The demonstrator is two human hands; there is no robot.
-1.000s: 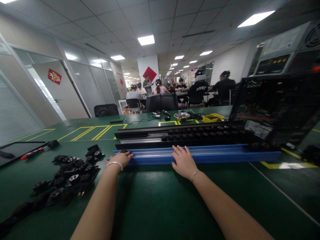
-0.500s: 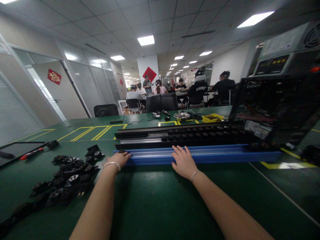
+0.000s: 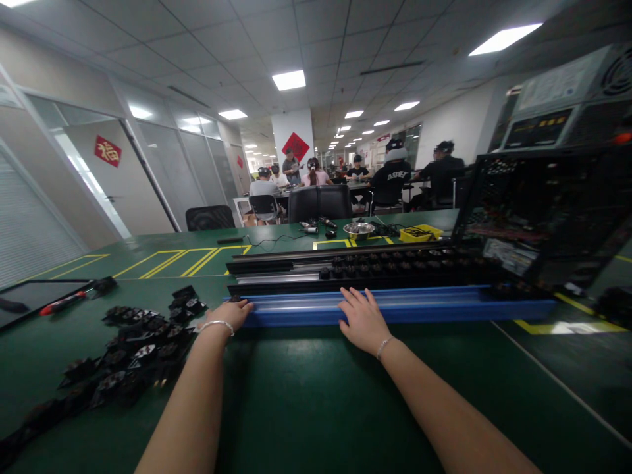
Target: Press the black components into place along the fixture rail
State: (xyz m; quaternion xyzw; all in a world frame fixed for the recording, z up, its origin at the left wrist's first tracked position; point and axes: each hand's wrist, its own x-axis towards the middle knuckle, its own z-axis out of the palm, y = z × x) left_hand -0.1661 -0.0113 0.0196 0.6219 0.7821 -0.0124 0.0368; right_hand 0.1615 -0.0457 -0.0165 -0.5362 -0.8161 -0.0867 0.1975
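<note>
A long blue channel rail (image 3: 424,308) lies crosswise on the green table in front of me. At its left end, my left hand (image 3: 230,316) has its fingers closed around a small black part (image 3: 236,299), most of which the hand hides. Further along, my right hand (image 3: 363,319) rests on the rail's near edge with fingers spread, holding nothing. More black parts (image 3: 508,289) sit in the rail's right end. Left of my left hand lies a loose pile of black parts (image 3: 143,336) with metal faces.
Black rails (image 3: 276,288) filled with black parts lie just behind the blue one. An open computer case (image 3: 533,217) stands at the right. A red-handled screwdriver (image 3: 62,304), a metal bowl (image 3: 359,230) and a yellow tray (image 3: 419,234) are on the table (image 3: 306,395). People sit beyond.
My left hand has shifted slightly left at the rail's end, and the small black part has moved with it. My right hand and the rail have stayed in place.
</note>
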